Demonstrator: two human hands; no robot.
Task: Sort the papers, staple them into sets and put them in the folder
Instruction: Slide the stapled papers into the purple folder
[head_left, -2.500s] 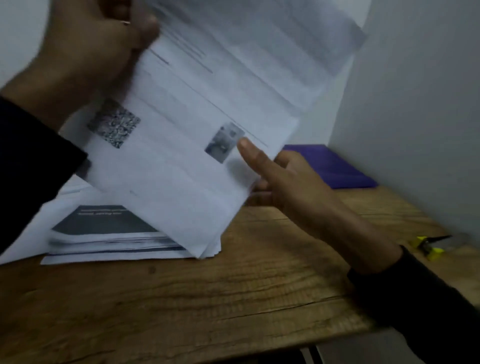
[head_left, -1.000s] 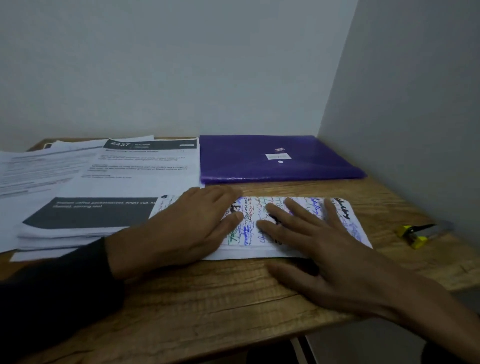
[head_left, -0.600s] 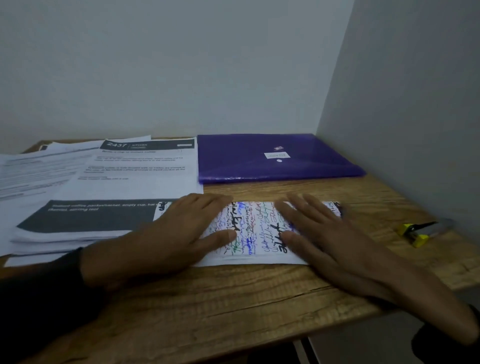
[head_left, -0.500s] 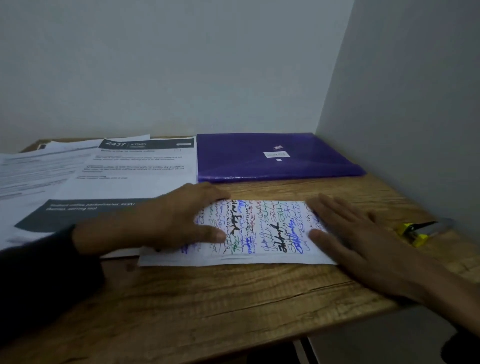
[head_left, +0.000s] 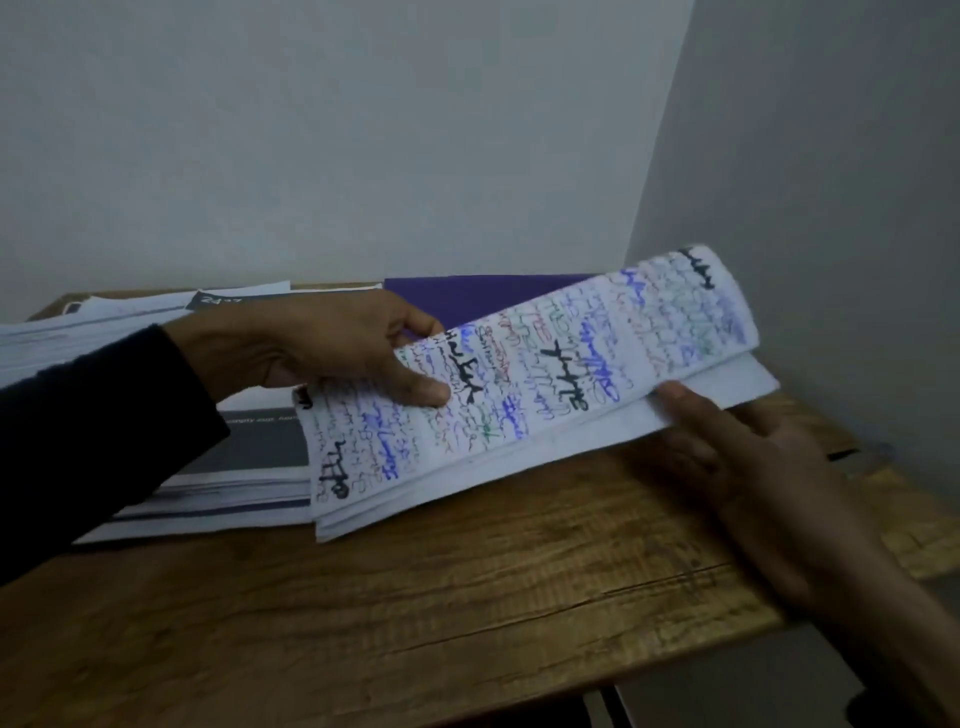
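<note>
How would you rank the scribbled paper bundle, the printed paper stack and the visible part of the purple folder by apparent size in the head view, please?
1. Scribbled paper bundle, nearest the camera.
2. Printed paper stack, partly hidden.
3. Purple folder, mostly covered.
</note>
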